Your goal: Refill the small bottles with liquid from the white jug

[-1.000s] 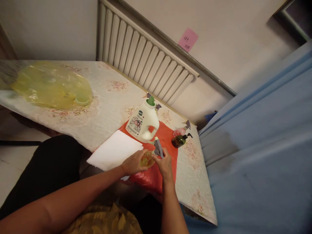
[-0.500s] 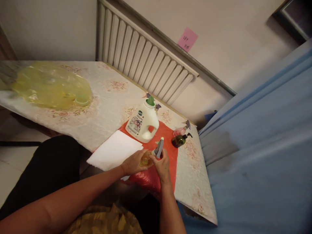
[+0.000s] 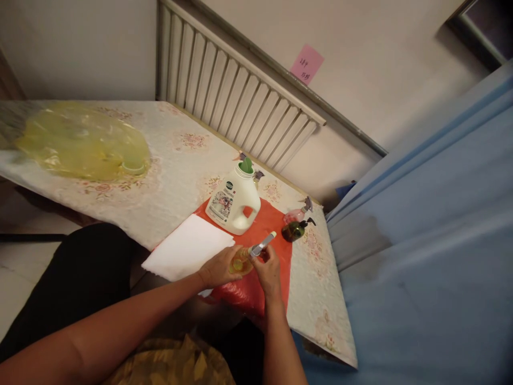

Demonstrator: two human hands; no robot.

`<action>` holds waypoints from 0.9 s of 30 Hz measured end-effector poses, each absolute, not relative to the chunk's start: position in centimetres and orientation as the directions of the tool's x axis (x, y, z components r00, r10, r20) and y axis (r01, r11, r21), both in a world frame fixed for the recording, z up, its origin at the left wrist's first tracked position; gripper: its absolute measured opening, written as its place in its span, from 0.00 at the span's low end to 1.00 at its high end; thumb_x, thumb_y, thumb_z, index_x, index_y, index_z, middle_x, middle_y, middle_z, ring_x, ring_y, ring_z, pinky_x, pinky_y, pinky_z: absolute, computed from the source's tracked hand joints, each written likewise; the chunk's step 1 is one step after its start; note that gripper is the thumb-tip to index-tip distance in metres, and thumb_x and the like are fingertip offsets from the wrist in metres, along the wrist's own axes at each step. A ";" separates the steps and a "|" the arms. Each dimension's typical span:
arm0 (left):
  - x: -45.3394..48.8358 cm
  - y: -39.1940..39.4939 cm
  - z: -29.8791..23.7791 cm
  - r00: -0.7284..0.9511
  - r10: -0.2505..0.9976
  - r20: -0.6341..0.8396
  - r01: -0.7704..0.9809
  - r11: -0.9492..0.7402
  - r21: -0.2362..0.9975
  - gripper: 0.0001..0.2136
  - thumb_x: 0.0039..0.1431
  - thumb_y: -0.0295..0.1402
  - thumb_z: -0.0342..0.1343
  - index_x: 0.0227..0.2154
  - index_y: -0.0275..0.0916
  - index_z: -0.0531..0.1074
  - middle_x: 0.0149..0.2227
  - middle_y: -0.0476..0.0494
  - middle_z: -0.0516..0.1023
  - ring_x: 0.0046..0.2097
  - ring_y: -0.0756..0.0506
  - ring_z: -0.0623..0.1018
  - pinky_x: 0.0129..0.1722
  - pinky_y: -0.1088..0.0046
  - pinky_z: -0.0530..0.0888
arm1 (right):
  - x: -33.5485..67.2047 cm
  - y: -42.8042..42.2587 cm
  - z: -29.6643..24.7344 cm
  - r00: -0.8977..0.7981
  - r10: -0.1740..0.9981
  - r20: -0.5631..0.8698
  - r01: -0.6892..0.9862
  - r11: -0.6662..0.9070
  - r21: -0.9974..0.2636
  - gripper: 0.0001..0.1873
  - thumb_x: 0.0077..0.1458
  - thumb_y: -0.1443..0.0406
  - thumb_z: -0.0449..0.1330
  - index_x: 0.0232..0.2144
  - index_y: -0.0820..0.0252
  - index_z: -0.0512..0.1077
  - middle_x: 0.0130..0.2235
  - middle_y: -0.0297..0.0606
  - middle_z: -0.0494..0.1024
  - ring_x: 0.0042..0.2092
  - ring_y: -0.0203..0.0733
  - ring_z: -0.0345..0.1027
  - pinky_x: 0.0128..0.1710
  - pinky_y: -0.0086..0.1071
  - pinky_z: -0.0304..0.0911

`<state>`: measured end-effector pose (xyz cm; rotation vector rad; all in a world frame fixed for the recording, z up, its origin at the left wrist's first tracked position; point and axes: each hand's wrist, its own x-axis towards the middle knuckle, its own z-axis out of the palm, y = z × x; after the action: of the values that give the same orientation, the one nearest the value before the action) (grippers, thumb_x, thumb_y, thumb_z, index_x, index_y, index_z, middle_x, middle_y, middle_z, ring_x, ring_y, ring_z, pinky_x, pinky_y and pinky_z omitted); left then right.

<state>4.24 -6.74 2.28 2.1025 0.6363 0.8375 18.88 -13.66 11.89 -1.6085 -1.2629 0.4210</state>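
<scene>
Both hands on a small spray bottle, over the red mat.
L hand (image 3: pixel 216 269) wraps the yellowish bottle (image 3: pixel 239 264); R hand (image 3: pixel 268 270) pinches its grey trigger head (image 3: pixel 261 245), prob. loose from the neck. White jug (image 3: pixel 234 201) just beyond the hands, white sheet (image 3: pixel 186 248) left of them on the bench (image 3: pixel 176 160).

Table with a pale floral cloth, set against a radiator wall

The table (image 3: pixel 176 160) carries a yellow plastic bag (image 3: pixel 80 141) at its far left end. Toward the right end lies a red mat (image 3: pixel 276 224), with a white sheet (image 3: pixel 186 248) overlapping the near edge. Beside the mat's right side, on the cloth, lie a pink spray bottle (image 3: pixel 296 214) and a dark green one (image 3: pixel 294 231).
</scene>
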 end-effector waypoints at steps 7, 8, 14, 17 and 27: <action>4.2 -6.6 2.0 0.659 0.653 0.374 0.149 -0.600 0.786 0.39 0.49 0.37 0.66 0.62 0.42 0.54 0.58 0.36 0.68 0.58 0.35 0.70 0.59 0.52 0.67 | 17.7 -13.5 10.7 0.519 0.774 0.361 0.562 0.009 -0.827 0.13 0.43 0.62 0.67 0.31 0.58 0.70 0.32 0.34 0.76 0.34 0.41 0.70 0.38 0.33 0.65; 4.2 -6.7 2.1 0.659 0.652 0.375 0.148 -0.601 0.786 0.39 0.49 0.38 0.66 0.62 0.42 0.54 0.58 0.37 0.68 0.58 0.36 0.70 0.59 0.53 0.68 | 17.7 -13.6 10.7 0.511 0.782 0.357 0.553 0.019 -0.833 0.13 0.43 0.61 0.67 0.32 0.59 0.70 0.33 0.35 0.76 0.35 0.42 0.70 0.39 0.34 0.66; 4.2 -6.9 2.5 0.651 0.668 0.360 0.168 -0.590 0.790 0.38 0.50 0.38 0.65 0.62 0.40 0.54 0.57 0.35 0.69 0.57 0.36 0.71 0.58 0.52 0.68 | 18.5 -14.8 11.3 0.348 0.867 0.357 0.553 0.117 -0.825 0.16 0.53 0.60 0.62 0.44 0.59 0.73 0.42 0.40 0.77 0.45 0.45 0.71 0.47 0.37 0.65; 4.2 -6.9 2.5 0.649 0.668 0.365 0.161 -0.589 0.792 0.39 0.48 0.36 0.66 0.62 0.40 0.54 0.57 0.35 0.69 0.57 0.35 0.71 0.59 0.52 0.67 | 18.7 -15.0 11.5 0.311 0.884 0.349 0.552 0.131 -0.824 0.14 0.58 0.60 0.58 0.45 0.58 0.74 0.45 0.40 0.77 0.48 0.45 0.70 0.51 0.38 0.64; 4.1 -6.8 2.2 0.668 0.657 0.349 0.165 -0.588 0.792 0.40 0.48 0.34 0.65 0.62 0.41 0.52 0.58 0.35 0.68 0.59 0.35 0.69 0.60 0.50 0.65 | 18.8 -14.5 11.2 0.395 0.874 0.282 0.437 0.091 -0.895 0.12 0.49 0.60 0.65 0.36 0.58 0.74 0.39 0.38 0.79 0.42 0.45 0.73 0.45 0.36 0.67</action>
<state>4.07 -6.77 2.16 2.1199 0.6322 0.8257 18.80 -14.51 11.19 -1.5306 -1.2161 0.4877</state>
